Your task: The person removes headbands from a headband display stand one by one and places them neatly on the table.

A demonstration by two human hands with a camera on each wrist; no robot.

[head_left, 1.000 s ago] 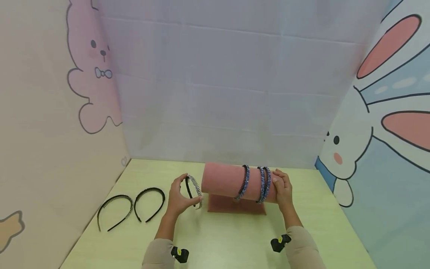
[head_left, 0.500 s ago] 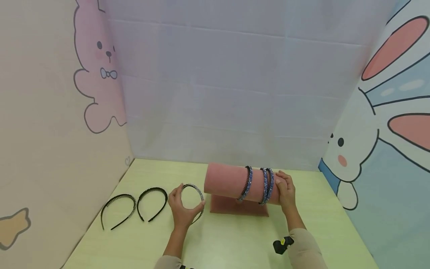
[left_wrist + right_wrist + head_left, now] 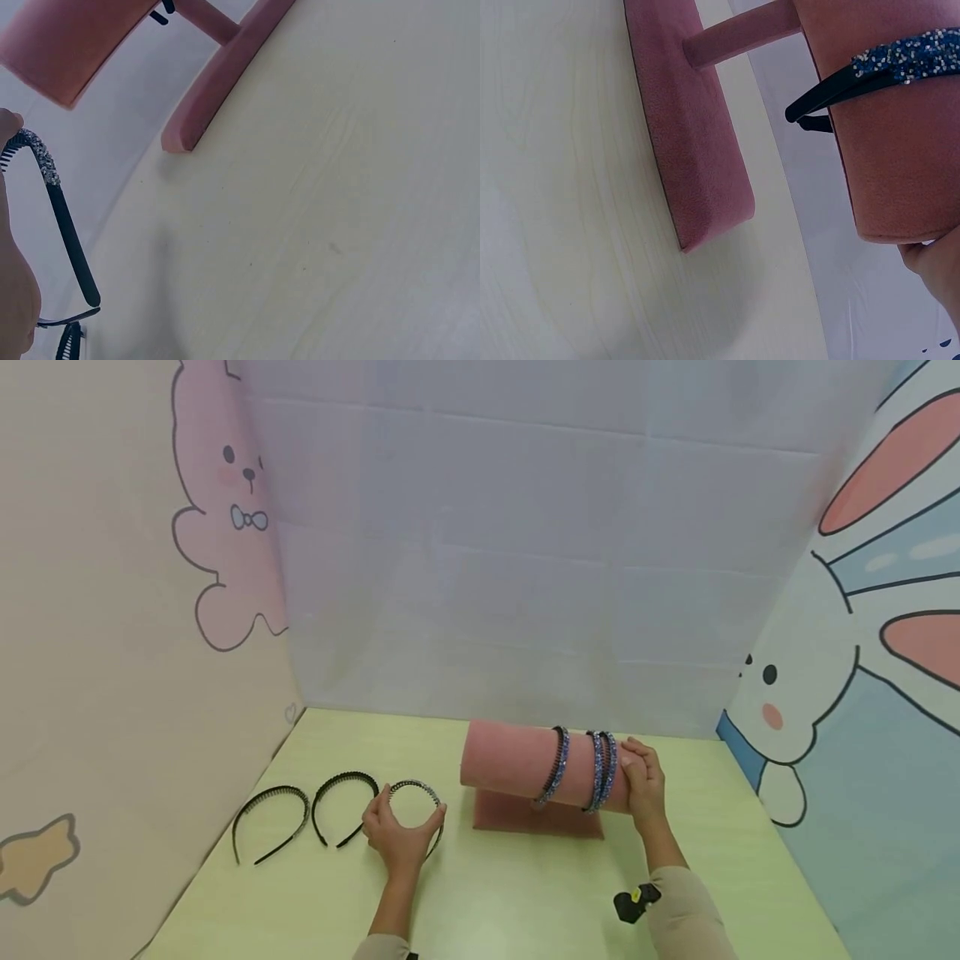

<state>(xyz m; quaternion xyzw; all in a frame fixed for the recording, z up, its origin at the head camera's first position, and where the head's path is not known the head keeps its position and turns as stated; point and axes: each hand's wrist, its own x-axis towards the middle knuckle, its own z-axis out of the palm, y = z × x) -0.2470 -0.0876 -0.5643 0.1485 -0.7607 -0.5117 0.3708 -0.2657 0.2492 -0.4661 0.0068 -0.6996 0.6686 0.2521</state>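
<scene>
My left hand (image 3: 401,842) holds a black toothed headband (image 3: 415,783) with silver glitter, thumb on one side and fingers on the other. In the left wrist view, the glitter part and a plain black end of this headband (image 3: 67,232) show beside the hand. At the right end of a pink padded roll display stand (image 3: 504,756), my right hand (image 3: 647,783) grips the roll. Around that roll sit a blue glitter headband (image 3: 557,767) near its middle and two more blue glitter headbands (image 3: 597,772) close together near the right hand. The palm side of the right hand is hidden.
Two dark headbands lie on the table's left part: one headband (image 3: 268,793) farther left, another headband (image 3: 348,775) beside my left hand. The stand's pink base (image 3: 538,818) rests on the pale table (image 3: 510,893). A white sheet (image 3: 487,610) and printed side walls enclose the table.
My left hand has moved left and toward me, away from the roll's left end, with the silver headband turned to show its loop more fully. The right hand keeps its grip on the roll.
</scene>
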